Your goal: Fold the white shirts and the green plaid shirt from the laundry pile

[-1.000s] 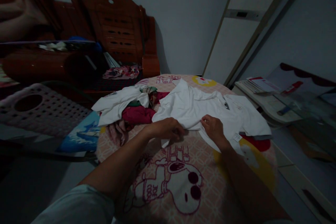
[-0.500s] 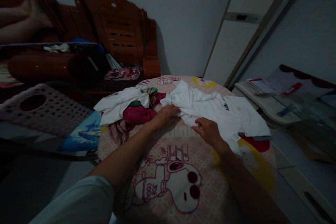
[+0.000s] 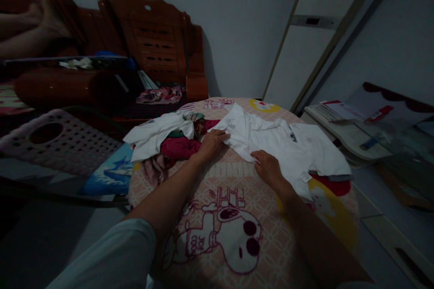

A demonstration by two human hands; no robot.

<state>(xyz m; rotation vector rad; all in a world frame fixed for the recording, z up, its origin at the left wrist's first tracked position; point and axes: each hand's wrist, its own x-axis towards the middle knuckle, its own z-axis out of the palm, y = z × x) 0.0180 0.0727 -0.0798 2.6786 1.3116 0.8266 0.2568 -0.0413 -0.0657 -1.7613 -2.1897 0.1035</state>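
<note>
A white shirt (image 3: 271, 137) lies spread and wrinkled on the round table, its collar side turned to the right. My left hand (image 3: 213, 143) is closed on the shirt's left end, fingertips on the cloth and thumb hidden. With thumb and fingers pinched, my right hand (image 3: 268, 167) holds the shirt's near edge. A small white tag (image 3: 305, 177) shows at the near right corner of the shirt. Left of my left hand sits a loose pile with a white garment (image 3: 159, 133) and a dark red cloth (image 3: 179, 147).
A pink cartoon tablecloth (image 3: 233, 180) covers the table. More folded white cloth (image 3: 330, 156) lies at its right side. Around it stand a pink woven basket (image 3: 77, 140), a wooden bench (image 3: 149, 36) with a person's feet (image 3: 47, 18), and a side stand with papers (image 3: 339, 113).
My left hand has shifted slightly left and away from me along the shirt's end. The right hand stays at the near edge, which now lies a little flatter.
</note>
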